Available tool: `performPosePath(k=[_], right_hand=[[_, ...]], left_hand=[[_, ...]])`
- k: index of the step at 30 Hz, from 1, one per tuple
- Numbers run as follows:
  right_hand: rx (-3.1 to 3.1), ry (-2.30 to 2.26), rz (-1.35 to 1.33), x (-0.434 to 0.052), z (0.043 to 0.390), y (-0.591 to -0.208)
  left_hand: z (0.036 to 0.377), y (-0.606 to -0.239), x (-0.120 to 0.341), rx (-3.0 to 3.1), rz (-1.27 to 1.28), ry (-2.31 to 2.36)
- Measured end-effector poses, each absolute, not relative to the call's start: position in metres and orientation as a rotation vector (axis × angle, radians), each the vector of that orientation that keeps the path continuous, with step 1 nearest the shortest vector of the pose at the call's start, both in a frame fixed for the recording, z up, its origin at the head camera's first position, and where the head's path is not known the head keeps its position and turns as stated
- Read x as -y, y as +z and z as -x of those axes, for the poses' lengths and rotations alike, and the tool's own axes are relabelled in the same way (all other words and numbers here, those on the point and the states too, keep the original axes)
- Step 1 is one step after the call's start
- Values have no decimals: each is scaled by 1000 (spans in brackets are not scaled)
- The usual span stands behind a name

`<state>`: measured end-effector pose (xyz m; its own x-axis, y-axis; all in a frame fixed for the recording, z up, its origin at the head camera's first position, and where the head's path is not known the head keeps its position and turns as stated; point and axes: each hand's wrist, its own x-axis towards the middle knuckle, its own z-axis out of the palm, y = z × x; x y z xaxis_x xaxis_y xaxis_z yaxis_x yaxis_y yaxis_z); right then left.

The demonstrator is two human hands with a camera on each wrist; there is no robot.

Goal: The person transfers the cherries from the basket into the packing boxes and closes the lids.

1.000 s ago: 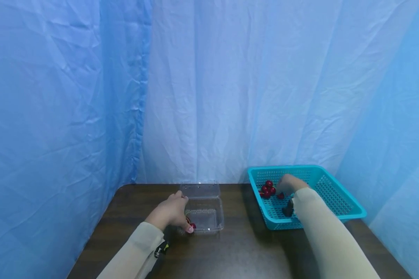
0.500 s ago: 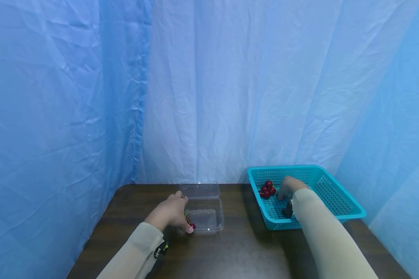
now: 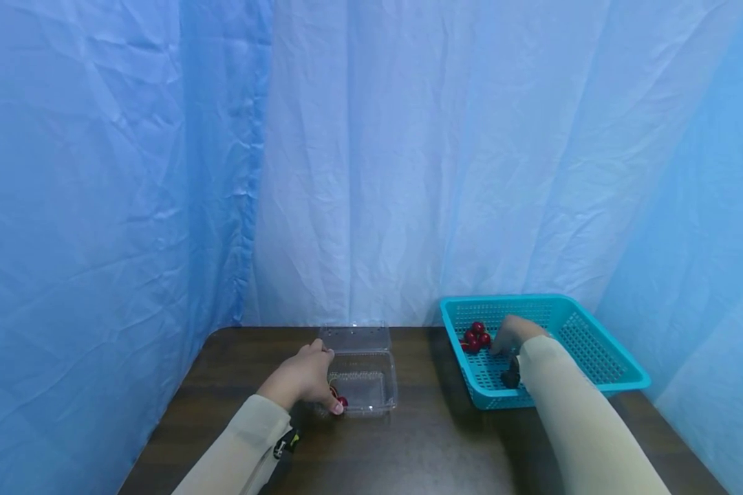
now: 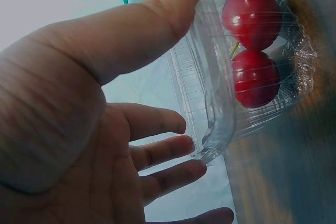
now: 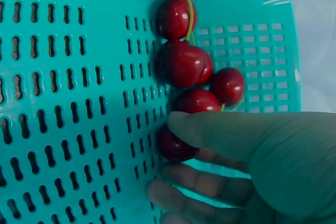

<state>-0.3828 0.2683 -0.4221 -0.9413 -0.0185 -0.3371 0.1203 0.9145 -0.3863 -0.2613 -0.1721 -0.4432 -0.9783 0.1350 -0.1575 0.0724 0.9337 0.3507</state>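
At the left of a clear plastic clamshell box (image 3: pixel 362 385), my left hand (image 3: pixel 303 377) touches the rim with its thumb and nearly straight fingers. Two red cherries (image 4: pixel 253 19) lie inside the box, partly behind that hand in the head view; a stem shows between them. My right hand (image 3: pixel 514 333) reaches into a turquoise plastic basket (image 3: pixel 479 395). In the right wrist view its thumb and fingers pinch a dark red cherry (image 5: pixel 176 148). Several more cherries (image 5: pixel 181 64), some with green stems, cluster right beside it against the basket wall.
The box's lid (image 3: pixel 354 338) lies folded back toward the curtain. Both containers stand on a dark wooden table (image 3: pixel 408 447), the basket at the back right. Pale blue curtains (image 3: pixel 378 165) hang behind and on both sides.
One cherry that showed beside my right fingers in the basket is now covered by that hand in the head view, as the fingers close in. My left hand stays at the box.
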Motion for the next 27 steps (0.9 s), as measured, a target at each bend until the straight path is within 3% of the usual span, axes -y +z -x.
performPosePath(k=[9, 27], right_hand=[[-2718, -675, -55, -281, 412, -434], [-2759, -767, 90, -266, 405, -395]], left_hand=[[261, -443, 173, -2912, -152, 518], [260, -444, 173, -2925, -147, 503]])
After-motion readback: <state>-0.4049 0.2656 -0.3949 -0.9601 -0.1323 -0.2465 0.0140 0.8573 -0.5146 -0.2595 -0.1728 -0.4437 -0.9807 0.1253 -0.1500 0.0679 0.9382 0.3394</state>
